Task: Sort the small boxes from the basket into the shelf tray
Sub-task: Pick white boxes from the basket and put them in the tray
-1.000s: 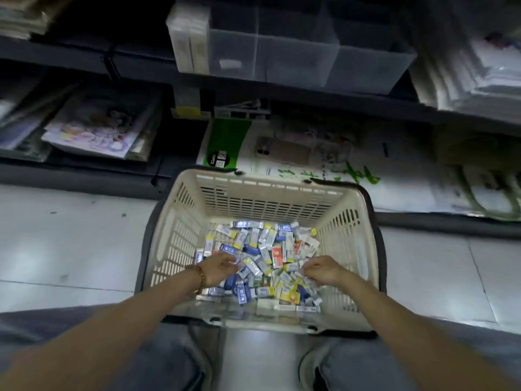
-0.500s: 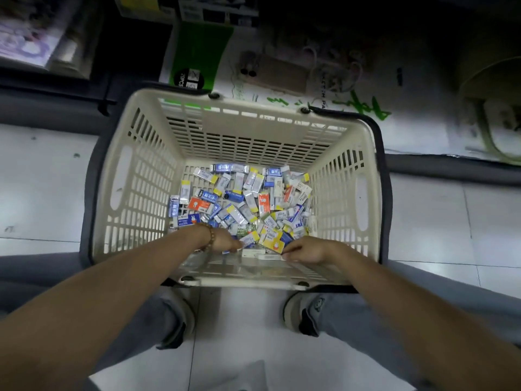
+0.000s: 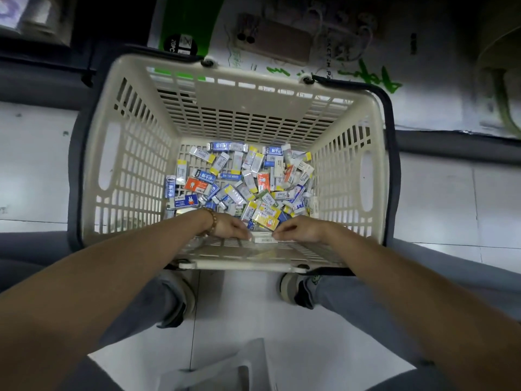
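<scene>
Cream slotted plastic basket [image 3: 135, 165] holding a loose pile of small coloured cardboard boxes [image 3: 239, 187]. At the near wall I have my left hand [image 3: 229, 228] and right hand [image 3: 303, 230], each grip curled and pinching one end of a narrow white barcoded box [image 3: 263, 239]. Its long axis runs left to right between them, equally near both. The shelf tray is out of view.

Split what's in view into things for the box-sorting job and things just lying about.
For the job:
basket
small boxes inside it
white box at the fingertips
left hand
right hand

Lying about:
green-and-white package behind the basket
white printed pack beside it
</scene>
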